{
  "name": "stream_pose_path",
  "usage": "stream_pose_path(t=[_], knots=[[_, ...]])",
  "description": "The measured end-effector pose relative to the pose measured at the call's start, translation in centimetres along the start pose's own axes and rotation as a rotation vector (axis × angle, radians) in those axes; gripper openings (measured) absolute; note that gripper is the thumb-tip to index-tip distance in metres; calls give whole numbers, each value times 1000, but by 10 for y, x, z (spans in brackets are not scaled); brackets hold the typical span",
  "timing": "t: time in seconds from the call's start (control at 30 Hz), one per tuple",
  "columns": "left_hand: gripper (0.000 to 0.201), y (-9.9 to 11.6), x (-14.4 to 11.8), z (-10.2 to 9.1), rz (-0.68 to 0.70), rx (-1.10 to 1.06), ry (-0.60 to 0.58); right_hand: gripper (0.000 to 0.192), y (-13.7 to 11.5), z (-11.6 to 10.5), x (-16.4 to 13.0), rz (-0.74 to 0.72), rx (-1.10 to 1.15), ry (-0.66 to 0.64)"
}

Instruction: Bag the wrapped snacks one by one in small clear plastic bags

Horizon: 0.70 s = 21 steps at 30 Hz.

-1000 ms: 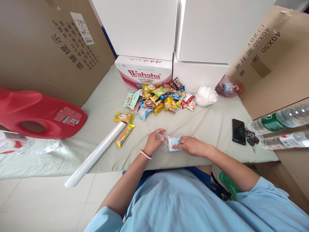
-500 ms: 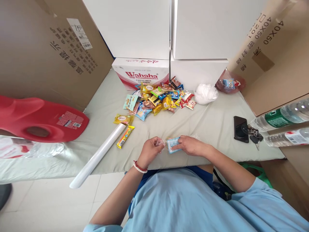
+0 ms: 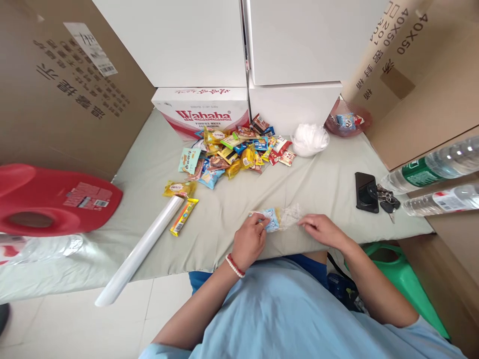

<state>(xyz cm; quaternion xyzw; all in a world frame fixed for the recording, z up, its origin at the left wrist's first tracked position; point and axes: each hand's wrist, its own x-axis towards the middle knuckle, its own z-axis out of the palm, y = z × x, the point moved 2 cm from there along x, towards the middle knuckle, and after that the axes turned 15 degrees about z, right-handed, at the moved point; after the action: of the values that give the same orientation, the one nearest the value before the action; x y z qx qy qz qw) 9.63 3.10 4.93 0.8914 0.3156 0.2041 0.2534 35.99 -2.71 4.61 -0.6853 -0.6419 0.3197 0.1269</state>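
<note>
My left hand (image 3: 250, 241) pinches one end of a clear plastic bag (image 3: 287, 218) that lies on the grey-green table cloth (image 3: 322, 185), with a small blue snack packet (image 3: 270, 219) inside it near my fingers. My right hand (image 3: 322, 230) holds the other end of the same bag. Both hands are at the table's near edge. A pile of colourful snack packets (image 3: 235, 152) lies farther back in the middle. A yellow snack bar (image 3: 183, 217) and a yellow packet (image 3: 178, 188) lie to the left of my hands.
A white roll (image 3: 139, 252) overhangs the near edge at left, beside a red jug (image 3: 48, 199). A black phone (image 3: 365, 192), keys (image 3: 387, 199) and two water bottles (image 3: 434, 174) are at right. A Wahaha box (image 3: 202, 112), white boxes, crumpled white plastic (image 3: 310, 139) and a red bowl (image 3: 348, 121) stand behind.
My hands have swapped ends: the left hand now holds the blue packet's end and the right hand has slid right along the clear bag. The view shifted, so everything moved left.
</note>
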Motion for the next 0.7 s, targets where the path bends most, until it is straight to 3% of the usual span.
stream_pose_path(t=[0.1, 0.17, 0.27, 0.33, 0.5, 0.63, 0.7], knots=[[35, 8, 6, 0, 48, 248, -40, 34, 6, 0, 12, 181, 27, 319], [30, 11, 10, 1, 115, 362, -36, 39, -2, 6, 24, 189, -63, 391], [27, 13, 11, 6, 222, 430, -41, 18, -15, 11, 33, 140, -112, 305], [27, 14, 9, 10, 260, 465, -49, 6, -25, 6, 32, 134, -27, 218], [25, 19, 6, 16, 258, 486, -13, 9, -69, -1, 39, 130, 190, 39], [28, 3, -3, 10, 153, 241, 77, 12, -102, 31, 61, 24, 62, 54], [33, -14, -15, 4, 53, 19, 215, 17, -107, 49, 64, -5, 2, 74]])
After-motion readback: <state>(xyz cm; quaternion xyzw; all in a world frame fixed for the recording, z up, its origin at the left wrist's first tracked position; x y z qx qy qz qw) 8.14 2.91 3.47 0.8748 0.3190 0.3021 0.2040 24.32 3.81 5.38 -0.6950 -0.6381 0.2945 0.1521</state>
